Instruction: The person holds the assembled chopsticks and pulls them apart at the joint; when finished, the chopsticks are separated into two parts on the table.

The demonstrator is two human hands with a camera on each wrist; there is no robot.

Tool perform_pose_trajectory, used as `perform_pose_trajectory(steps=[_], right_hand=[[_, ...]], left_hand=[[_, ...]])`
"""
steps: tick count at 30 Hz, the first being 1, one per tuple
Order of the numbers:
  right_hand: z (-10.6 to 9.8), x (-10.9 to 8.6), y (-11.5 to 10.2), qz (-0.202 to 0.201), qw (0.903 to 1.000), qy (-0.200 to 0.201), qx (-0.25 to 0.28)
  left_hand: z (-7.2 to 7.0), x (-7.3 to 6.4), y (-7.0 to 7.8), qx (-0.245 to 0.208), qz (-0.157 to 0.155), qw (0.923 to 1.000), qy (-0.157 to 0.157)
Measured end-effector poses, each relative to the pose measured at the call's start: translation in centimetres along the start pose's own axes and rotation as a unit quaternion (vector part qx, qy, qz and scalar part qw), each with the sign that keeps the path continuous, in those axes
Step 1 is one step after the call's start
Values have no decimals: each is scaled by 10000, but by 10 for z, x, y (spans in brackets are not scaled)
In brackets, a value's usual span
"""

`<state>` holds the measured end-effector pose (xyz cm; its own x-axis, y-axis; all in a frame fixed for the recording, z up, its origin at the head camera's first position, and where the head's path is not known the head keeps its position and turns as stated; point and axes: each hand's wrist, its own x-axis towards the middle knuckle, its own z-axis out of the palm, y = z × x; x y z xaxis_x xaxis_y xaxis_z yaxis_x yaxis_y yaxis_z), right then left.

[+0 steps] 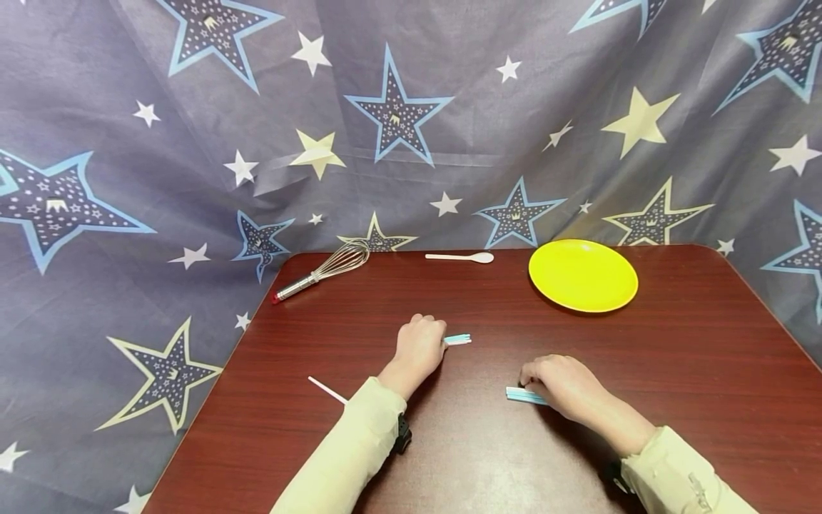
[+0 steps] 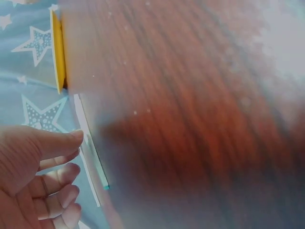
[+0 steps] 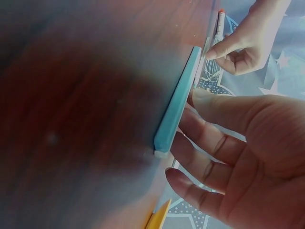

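My left hand (image 1: 420, 344) is over the middle of the table, its thumb and index finger pinching thin light-blue and white sticks (image 1: 458, 340). In the left wrist view these sticks (image 2: 93, 148) run past the thumb tip, low along the tabletop. To the right and nearer to me, my right hand (image 1: 568, 384) pinches another bundle of blue and white sticks (image 1: 526, 395). Seen from the right wrist, the bundle (image 3: 178, 105) is a narrow teal bar with a white side, thumb tip at its edge. The other right fingers are loosely bent.
A yellow plate (image 1: 583, 276) lies at the back right. A white spoon (image 1: 459, 257) and a whisk (image 1: 324, 271) with a red-tipped handle lie along the back edge. One white stick (image 1: 327, 389) sits beside the left sleeve, partly hidden. A star-patterned cloth (image 1: 411, 193) hangs behind the table.
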<state>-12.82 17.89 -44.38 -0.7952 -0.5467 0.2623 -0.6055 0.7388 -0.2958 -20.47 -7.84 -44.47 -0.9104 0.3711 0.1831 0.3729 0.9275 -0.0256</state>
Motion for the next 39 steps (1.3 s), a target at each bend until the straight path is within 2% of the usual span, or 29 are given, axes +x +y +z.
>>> perform_pose_trajectory(steps=[6, 12, 16, 24, 29, 35, 39], right_hand=[[-3, -2, 0, 21, 9999, 132, -47], [-5, -5, 1, -94, 9996, 223, -130], [-9, -6, 1, -48, 9997, 189, -125], [-13, -9, 2, 14, 9997, 201, -137], [-15, -9, 3, -8, 9997, 225, -123], [-17, -11, 4, 36, 9998, 167, -121], [-18, -12, 5, 52, 9998, 140, -140]], left_hand=[[-7, -8, -5, -540, -151, 9984, -90], [-14, -21, -11, -931, -201, 9953, -176], [-17, -29, -16, -1182, -65, 9925, -304], [-24, -48, -30, -1914, 255, 9808, -261], [-25, -61, -43, -2047, 331, 9777, -320], [-29, -75, -61, -2131, 463, 9758, -142], [-33, -85, -73, -2102, 517, 9759, -264]])
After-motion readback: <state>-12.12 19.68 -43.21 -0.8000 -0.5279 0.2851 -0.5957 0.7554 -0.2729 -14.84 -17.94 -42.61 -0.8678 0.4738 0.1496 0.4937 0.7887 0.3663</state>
